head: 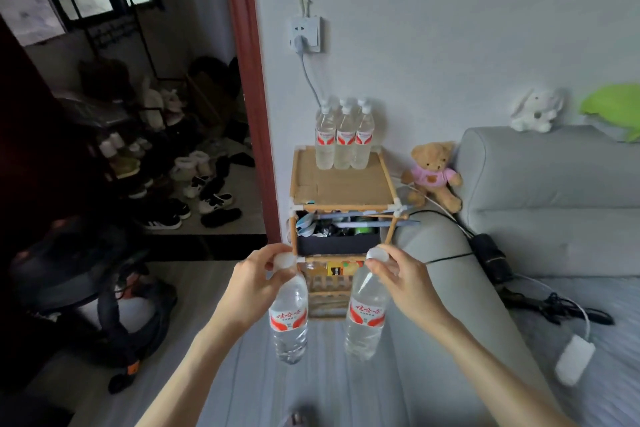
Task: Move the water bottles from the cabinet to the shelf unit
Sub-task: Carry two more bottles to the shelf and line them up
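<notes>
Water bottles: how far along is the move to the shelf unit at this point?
Done: three bottles already stand together at the back of the shelf unit's top. In hand: the left hand pinches one bottle by its neck, and the right hand holds another bottle the same way, both hanging in front of the unit. Left: setting these two down. The cabinet is out of view, so any remaining bottles cannot be counted.

Clear water bottles (289, 317) with white caps and red-and-white labels; tan shelf unit (343, 180); brown teddy bear (434, 173) in pink shirt; white plush rabbit (535, 111); grey sofa (554, 184).
</notes>
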Demonstrator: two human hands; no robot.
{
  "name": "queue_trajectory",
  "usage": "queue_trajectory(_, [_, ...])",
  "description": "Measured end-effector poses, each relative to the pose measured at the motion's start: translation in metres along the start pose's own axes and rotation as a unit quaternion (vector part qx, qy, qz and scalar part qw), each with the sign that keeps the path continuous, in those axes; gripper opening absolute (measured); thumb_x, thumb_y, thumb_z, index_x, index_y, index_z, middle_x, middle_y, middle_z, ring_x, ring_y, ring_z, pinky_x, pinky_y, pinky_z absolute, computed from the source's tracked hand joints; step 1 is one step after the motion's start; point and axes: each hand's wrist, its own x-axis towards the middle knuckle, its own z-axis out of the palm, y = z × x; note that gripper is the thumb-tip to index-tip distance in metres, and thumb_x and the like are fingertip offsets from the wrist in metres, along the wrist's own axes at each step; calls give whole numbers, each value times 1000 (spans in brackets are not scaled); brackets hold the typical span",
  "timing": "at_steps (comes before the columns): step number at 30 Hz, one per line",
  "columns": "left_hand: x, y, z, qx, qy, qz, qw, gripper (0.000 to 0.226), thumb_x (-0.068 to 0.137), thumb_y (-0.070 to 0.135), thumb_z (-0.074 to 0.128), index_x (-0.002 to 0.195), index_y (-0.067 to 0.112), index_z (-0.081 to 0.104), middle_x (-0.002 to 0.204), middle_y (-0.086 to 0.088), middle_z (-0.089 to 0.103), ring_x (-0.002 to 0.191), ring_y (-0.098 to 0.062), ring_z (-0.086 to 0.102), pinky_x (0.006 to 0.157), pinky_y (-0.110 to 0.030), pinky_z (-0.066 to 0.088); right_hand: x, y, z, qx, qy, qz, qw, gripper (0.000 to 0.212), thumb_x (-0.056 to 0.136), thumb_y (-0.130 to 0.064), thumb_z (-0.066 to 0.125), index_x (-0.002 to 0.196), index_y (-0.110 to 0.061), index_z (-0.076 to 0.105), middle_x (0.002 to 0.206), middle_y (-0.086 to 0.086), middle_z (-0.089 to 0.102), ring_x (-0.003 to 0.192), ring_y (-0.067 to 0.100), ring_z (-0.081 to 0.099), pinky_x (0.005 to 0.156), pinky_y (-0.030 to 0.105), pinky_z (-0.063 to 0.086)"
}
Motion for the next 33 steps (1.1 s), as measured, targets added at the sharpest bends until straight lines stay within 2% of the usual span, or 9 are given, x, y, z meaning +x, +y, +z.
queue_trajectory(3, [57, -9, 8, -5, -10, -4, 1000, 30, 81, 19, 65, 110, 22, 60, 100, -2, 66, 94, -13, 61, 84, -25, 49, 56, 8, 0, -6, -8, -4, 1000, 31, 85, -33, 60, 110, -14, 58, 101, 6, 68, 99, 17, 63, 88, 34, 50])
queue_trajectory(6, [118, -13, 12, -1, -3, 17, 1000, 28, 81, 19, 66, 109, 19, 61, 92, 0, 67, 87, -6, 61, 69, -5, 44, 118, 8, -3, -19, -1, -15, 1000, 34, 84, -36, 59, 110, -14, 57, 102, 5, 68, 101, 17, 63, 89, 37, 51])
queue_trajectory(9, [182, -9, 12, 9, 11, 35, 999, 26, 81, 21, 65, 107, 18, 62, 87, 4, 66, 84, -8, 60, 68, -8, 43, 177, 4, -9, -21, 14, -16, 1000, 36, 83, -39, 59, 109, -13, 57, 98, 3, 67, 100, 19, 64, 87, 41, 51])
queue_trajectory(13, [257, 0, 14, 15, 27, 55, 998, 26, 83, 22, 64, 108, 21, 60, 78, 11, 59, 73, -4, 54, 67, -9, 41, 244, 6, -20, 3, 37, -15, 999, 59, 70, -65, 51, 108, -21, 57, 97, 7, 69, 96, 19, 65, 87, 43, 52])
queue_trajectory(16, [298, 3, 21, 19, 19, 53, 998, 29, 83, 22, 63, 112, 20, 58, 96, 1, 62, 88, -14, 57, 82, -27, 46, 284, 13, -23, 6, 51, -1, 999, 38, 77, -50, 58, 103, -23, 57, 95, 7, 68, 95, 18, 65, 85, 34, 52])
queue_trajectory(20, [348, 3, 31, 11, 33, 41, 999, 29, 83, 21, 63, 112, 21, 59, 97, 0, 62, 89, -14, 57, 80, -25, 44, 335, 27, -25, -30, 40, -9, 999, 29, 85, -33, 58, 108, -15, 57, 100, 5, 65, 93, 15, 63, 75, 9, 45])
queue_trajectory(26, [410, 5, 56, 8, 26, 20, 999, 32, 84, 14, 61, 115, 21, 57, 101, 3, 62, 94, -14, 57, 82, -25, 43, 403, 51, -25, -41, 1, -39, 998, 45, 81, -54, 50, 114, -23, 55, 103, -6, 64, 98, 11, 61, 86, 35, 51])
queue_trajectory(30, [444, 5, 75, 18, 19, 3, 1000, 33, 84, 13, 61, 116, 19, 57, 106, 8, 58, 97, -12, 55, 84, -21, 38, 441, 65, -26, -28, -30, -52, 998, 22, 87, -33, 57, 106, -24, 54, 91, -15, 58, 86, -1, 57, 78, 10, 44])
queue_trajectory(33, [458, 3, 83, 32, 20, -5, 999, 32, 83, 12, 62, 114, 18, 57, 102, 9, 56, 94, -11, 54, 82, -19, 37, 458, 70, -24, -10, -45, -59, 997, 24, 88, -32, 56, 108, -19, 55, 92, -11, 59, 84, 0, 55, 73, 7, 40])
